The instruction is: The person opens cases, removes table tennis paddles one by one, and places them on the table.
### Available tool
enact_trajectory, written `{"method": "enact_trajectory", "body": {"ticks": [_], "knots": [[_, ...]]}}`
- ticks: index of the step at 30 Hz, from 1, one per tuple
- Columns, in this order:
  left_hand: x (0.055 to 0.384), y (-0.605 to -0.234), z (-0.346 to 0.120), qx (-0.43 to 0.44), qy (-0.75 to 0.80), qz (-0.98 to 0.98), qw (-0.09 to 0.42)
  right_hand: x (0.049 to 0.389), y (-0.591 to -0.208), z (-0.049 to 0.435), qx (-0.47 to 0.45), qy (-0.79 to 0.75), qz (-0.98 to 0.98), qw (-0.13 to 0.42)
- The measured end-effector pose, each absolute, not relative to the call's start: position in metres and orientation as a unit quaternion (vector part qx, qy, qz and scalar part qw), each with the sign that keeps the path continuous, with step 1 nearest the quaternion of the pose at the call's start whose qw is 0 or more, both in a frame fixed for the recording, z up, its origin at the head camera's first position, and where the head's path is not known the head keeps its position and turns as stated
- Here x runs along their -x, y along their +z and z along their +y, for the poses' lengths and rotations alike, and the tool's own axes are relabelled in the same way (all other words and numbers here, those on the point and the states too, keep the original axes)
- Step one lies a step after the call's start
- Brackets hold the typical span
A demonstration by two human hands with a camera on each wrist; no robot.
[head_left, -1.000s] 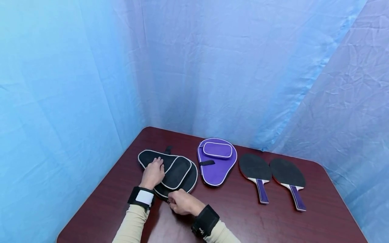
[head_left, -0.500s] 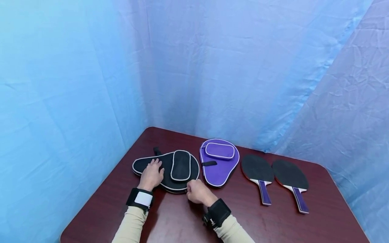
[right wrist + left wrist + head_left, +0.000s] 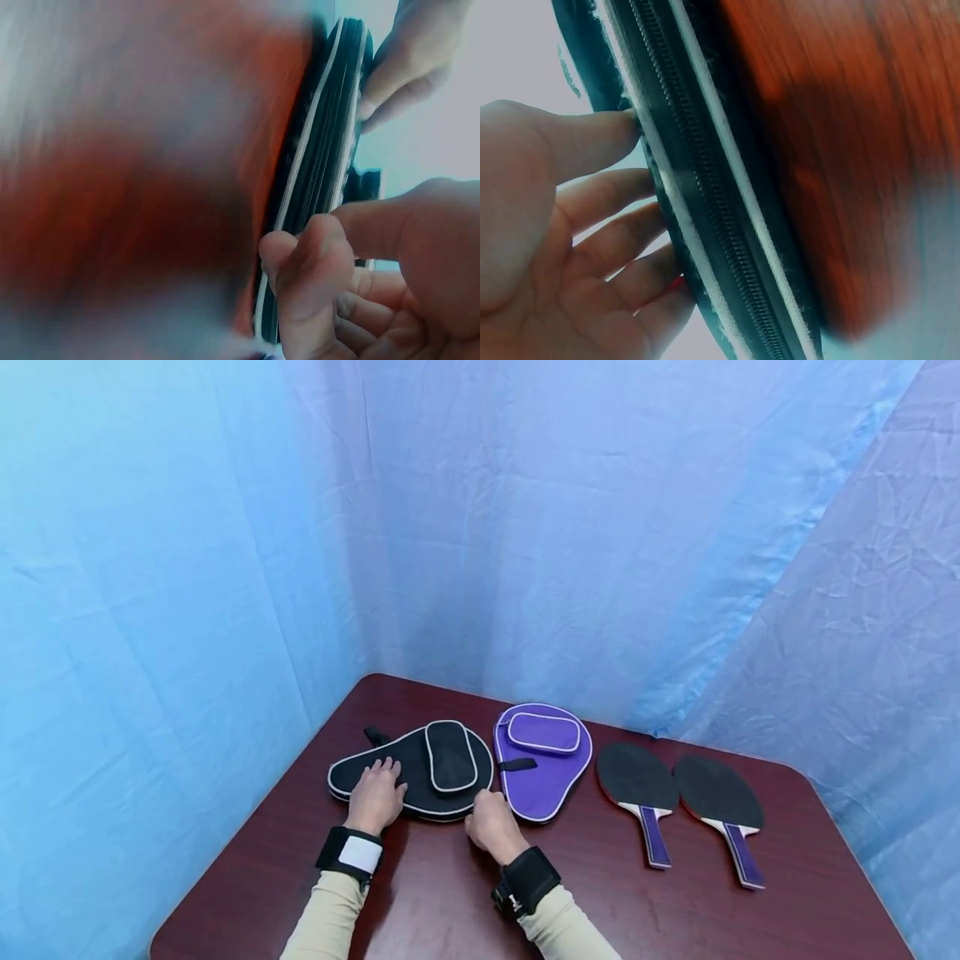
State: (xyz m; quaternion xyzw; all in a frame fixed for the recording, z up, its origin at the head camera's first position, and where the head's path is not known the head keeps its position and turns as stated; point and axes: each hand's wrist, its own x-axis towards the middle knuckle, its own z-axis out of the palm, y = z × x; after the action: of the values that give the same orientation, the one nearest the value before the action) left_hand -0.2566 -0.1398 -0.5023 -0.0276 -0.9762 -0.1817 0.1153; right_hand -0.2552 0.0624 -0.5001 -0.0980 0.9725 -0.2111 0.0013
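A black table tennis paddle case [image 3: 411, 763] with white piping and a raised pocket [image 3: 452, 757] lies flat, its narrow end to the left. My left hand [image 3: 377, 797] rests on that narrow part, fingers extended. In the left wrist view, the zipper [image 3: 696, 176] runs along the case's side between two white cords, with the thumb and fingertips at the upper edge. My right hand [image 3: 493, 827] is at the rounded end's near right edge. Thumb and index finger pinch together at the zipper line in the right wrist view, hiding the zipper pull between them.
A purple paddle case [image 3: 531, 792] with a black strap [image 3: 518, 764] lies just right of the black one. Farther right are two black-faced paddles, a left one [image 3: 637, 777] and a right one [image 3: 718, 790]. Blue cloth [image 3: 525, 527] hangs behind the dark red table [image 3: 435, 893].
My right hand has moved right and away from me around the case's rounded end. The black case has turned, its rounded end swinging away from me; my left hand has stayed on it.
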Motion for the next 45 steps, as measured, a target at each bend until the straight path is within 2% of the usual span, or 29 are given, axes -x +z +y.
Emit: {"method": "enact_trajectory", "body": {"ticks": [5, 14, 20, 28, 40, 45], "knots": [[0.256, -0.5, -0.139, 0.027, -0.183, -0.975, 0.12, 0.247, -0.498, 0.05, 0.088, -0.241, 0.966, 0.031], [0.258, -0.501, -0.138, 0.02, -0.17, -0.979, 0.115, 0.233, -0.498, 0.022, 0.117, -0.253, 0.96, 0.032], [0.26, -0.497, -0.139, 0.018, -0.169, -0.981, 0.096, 0.231, -0.501, 0.0, 0.146, -0.242, 0.959, 0.016], [0.259, -0.494, -0.141, 0.006, -0.177, -0.981, 0.081, 0.232, -0.512, -0.03, 0.214, -0.228, 0.948, -0.057], [0.259, -0.494, -0.14, 0.0, -0.186, -0.98, 0.07, 0.237, -0.517, -0.028, 0.225, -0.249, 0.941, -0.051], [0.259, -0.495, -0.139, -0.001, -0.189, -0.979, 0.081, 0.238, -0.52, -0.025, 0.231, -0.242, 0.941, -0.047]]}}
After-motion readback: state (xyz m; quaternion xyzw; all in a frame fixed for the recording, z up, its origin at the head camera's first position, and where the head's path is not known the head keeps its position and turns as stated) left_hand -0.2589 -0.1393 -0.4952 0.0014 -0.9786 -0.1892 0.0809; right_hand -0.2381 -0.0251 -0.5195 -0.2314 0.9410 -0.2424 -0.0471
